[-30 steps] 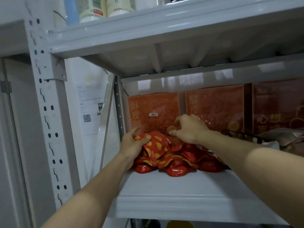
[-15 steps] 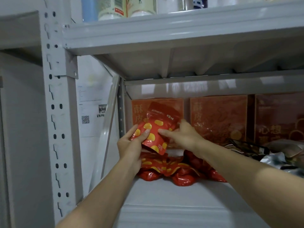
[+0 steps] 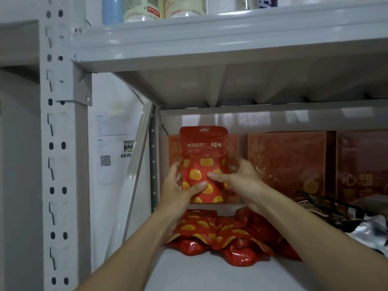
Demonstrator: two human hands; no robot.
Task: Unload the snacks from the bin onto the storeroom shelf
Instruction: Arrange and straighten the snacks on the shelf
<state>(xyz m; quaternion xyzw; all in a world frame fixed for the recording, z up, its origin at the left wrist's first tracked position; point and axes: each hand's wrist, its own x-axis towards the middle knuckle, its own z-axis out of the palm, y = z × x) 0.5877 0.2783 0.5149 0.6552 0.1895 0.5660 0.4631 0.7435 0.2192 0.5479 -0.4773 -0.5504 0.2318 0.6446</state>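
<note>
- A second ago both hands were down on the pile of pouches (image 3: 220, 234). Since then one snack pouch (image 3: 202, 156) has been lifted clear of it and turned from tilted to upright.
- This suggests the pouch is being rearranged, probably stood against the red boxes (image 3: 285, 164) behind it; it is not yet set down.
- The left hand (image 3: 178, 190) grips the pouch's lower left edge, and the right hand (image 3: 241, 177) pinches its right side.
- The pouch hangs above the pile, near the shelf's (image 3: 210, 274) back left corner.
- Its long axis is vertical, hang-hole end up, printed face toward the person.
</note>
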